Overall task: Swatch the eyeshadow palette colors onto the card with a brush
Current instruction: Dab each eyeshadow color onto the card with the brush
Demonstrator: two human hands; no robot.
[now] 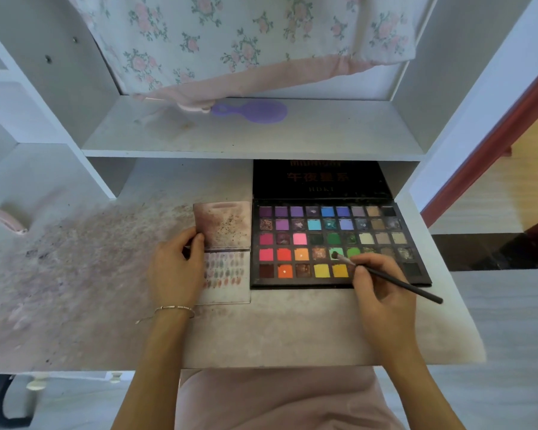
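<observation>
Right hand [376,287] pinches brush [389,277], tip in a green pan of the palette [339,243]; card [227,274] lies just left of palette (left hand [174,268] curled on its edge, nearer), handle angled back-right

White desk [292,330], its top stained and dusted with pinkish powder, heaviest to the left. Above, a white shelf [252,141] set between upright side panels, smudged grey. On the shelf, a flat purple comb-like piece [252,110]. Behind and over it, a hanging cloth [230,35], white with pink flowers, edged in plain pink. More white cubby compartments [19,113] to the left. A pink clip [10,220] on the desk's left edge. Right, a dark red door frame [491,144] and yellowish wall. Pale grey floor [510,336] below. Soft, even daylight.
</observation>
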